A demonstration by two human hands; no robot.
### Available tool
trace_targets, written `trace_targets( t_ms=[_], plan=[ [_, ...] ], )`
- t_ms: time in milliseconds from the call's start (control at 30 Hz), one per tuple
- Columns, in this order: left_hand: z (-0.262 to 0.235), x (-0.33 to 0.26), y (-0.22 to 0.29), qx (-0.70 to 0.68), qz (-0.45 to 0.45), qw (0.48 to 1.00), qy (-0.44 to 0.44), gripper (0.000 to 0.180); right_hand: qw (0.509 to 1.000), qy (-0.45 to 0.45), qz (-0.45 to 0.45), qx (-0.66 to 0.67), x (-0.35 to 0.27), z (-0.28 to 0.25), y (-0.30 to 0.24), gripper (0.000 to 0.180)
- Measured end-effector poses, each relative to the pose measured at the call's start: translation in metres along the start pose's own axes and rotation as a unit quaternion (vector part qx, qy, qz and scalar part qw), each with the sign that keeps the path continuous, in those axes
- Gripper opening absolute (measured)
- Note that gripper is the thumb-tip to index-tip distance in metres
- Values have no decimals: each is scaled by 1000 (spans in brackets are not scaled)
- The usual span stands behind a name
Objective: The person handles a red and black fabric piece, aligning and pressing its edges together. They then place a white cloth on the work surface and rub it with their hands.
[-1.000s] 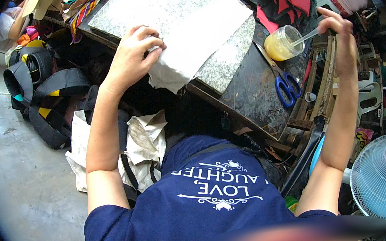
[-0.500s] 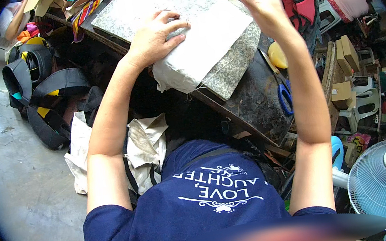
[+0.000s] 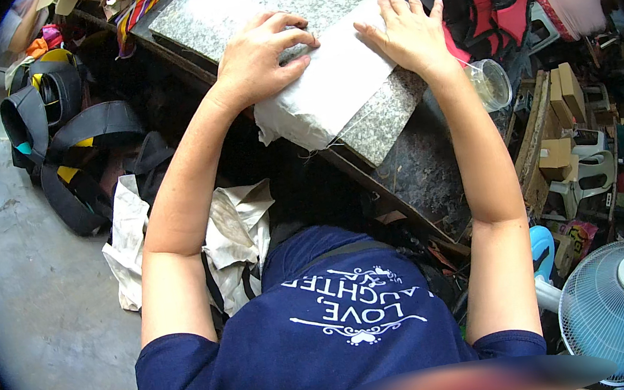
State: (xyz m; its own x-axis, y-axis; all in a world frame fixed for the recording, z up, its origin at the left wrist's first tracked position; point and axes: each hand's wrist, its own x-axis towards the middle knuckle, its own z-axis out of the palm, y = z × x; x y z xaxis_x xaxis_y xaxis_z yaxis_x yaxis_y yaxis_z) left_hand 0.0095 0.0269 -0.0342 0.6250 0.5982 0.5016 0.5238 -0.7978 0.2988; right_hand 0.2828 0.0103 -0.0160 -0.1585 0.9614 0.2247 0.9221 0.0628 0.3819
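The white cloth [image 3: 340, 74] ran lengthwise from near left to far right; the left hand [image 3: 262, 57] lay half-open upon it, the right hand [image 3: 411, 36] splayed wide.

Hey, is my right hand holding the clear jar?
No, the right hand is spread open at the white cloth, apart from the clear jar.
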Motion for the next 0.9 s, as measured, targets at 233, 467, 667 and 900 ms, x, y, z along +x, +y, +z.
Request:
trace_targets(
  t_ms=[233, 467, 667, 900],
  plan=[
    [2, 0, -4, -10, 7, 1000, 1, 26, 998, 1, -63, 11, -14, -2, -5, 81],
    [2, 0, -5, -22, 6, 1000, -5, 23, 991, 3, -130, 16, -32, -24, -25, 73],
    [2, -1, -3, -6, -10, 1000, -8, 22, 963, -24, -218, 154, -44, -31, -11, 61],
    [1, 0, -4, -21, -15, 1000, -18, 21, 973, -59, -18, 223, -33, -37, 13, 66]
  ],
)
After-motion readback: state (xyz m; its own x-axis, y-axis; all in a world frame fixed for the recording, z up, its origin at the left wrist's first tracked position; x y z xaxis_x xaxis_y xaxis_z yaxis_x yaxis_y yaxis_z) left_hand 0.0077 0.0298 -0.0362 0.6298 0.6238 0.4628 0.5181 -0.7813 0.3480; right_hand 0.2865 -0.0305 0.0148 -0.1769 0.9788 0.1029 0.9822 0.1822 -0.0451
